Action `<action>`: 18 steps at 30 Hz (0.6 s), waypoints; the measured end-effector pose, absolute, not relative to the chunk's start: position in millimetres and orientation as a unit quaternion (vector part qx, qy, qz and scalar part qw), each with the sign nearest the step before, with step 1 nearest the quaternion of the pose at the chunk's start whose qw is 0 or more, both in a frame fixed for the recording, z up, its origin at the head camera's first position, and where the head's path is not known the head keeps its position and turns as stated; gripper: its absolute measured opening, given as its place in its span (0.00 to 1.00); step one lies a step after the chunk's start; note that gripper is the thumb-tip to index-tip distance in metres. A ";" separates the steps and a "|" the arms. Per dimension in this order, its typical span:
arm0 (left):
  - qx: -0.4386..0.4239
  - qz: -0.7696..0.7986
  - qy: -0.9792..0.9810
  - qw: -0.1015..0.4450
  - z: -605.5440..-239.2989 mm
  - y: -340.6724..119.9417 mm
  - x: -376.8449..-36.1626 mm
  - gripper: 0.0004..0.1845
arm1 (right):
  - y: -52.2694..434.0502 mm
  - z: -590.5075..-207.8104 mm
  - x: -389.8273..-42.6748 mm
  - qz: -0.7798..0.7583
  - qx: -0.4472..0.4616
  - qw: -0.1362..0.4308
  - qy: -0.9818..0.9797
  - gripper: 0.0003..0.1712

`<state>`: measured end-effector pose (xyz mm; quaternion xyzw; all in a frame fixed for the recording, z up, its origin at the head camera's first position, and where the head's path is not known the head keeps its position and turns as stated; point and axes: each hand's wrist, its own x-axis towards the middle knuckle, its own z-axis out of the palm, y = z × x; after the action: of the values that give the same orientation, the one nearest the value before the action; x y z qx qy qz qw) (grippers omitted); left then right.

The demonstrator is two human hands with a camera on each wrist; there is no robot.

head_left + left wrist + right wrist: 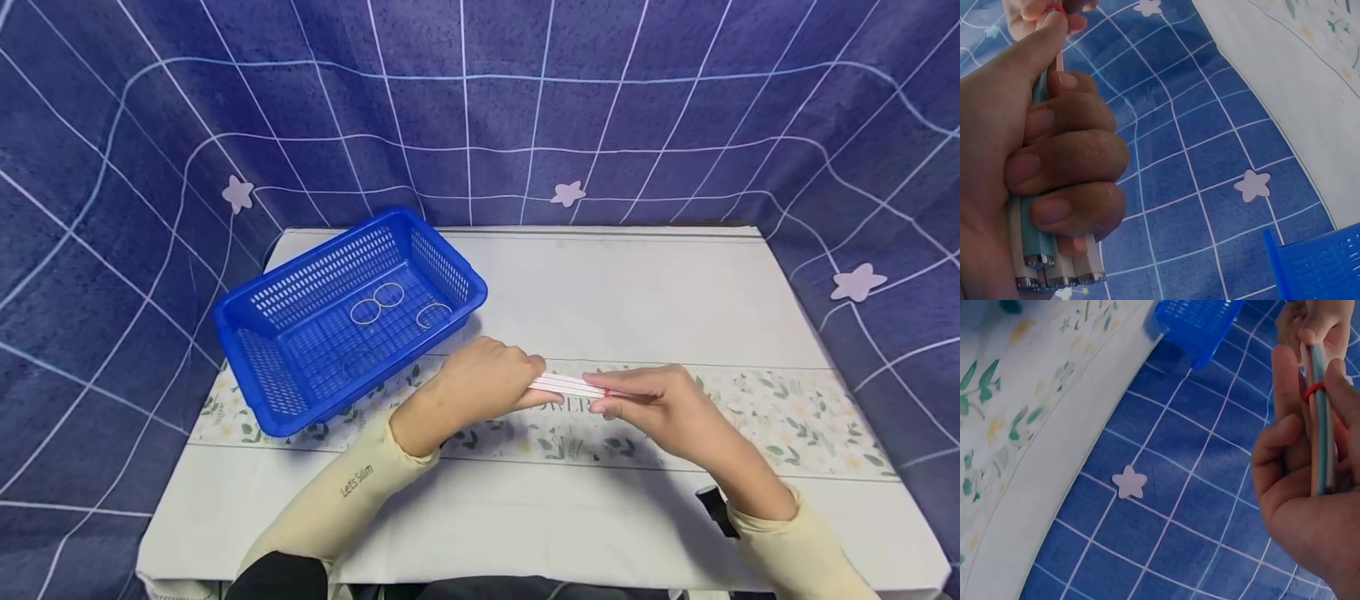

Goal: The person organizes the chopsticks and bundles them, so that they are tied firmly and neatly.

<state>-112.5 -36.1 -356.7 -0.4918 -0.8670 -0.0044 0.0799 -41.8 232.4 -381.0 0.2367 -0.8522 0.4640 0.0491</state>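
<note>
The left hand (471, 385) has all its fingers curled tight round one end of a bundle of pens (567, 386), and the right hand (660, 404) pinches the other end, where a red rubber band (1314, 389) sits round the shafts; the bundle hangs level just above the surface (645, 292), in front of and to the right of the blue basket (347, 317). The band looks to be only partly seated, so it could snap off a fingertip or roll toward the tip if the right hand eases its pinch. A loosened grip on the left would likely let the pens fan apart. Spare bands (377, 302) lie in the basket
</note>
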 end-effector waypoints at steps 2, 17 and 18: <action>-0.492 -0.010 -0.868 0.072 -355.9 -36.9 -112.7 0.26 | 235.7 -380.7 -41.3 0.448 0.246 0.066 -0.857 0.25; -0.469 -0.005 -0.880 0.081 -350.8 -40.1 -112.2 0.25 | 233.9 -377.6 -44.6 0.305 0.327 0.191 -0.874 0.21; -0.470 -0.003 -0.879 0.078 -351.8 -38.8 -111.7 0.26 | 231.0 -377.4 -44.5 0.289 0.335 0.195 -0.876 0.18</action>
<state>-111.7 -38.8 -351.8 -0.4696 -0.8794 -0.0033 0.0777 -44.5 231.0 -377.4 0.3349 -0.8756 0.2886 0.1947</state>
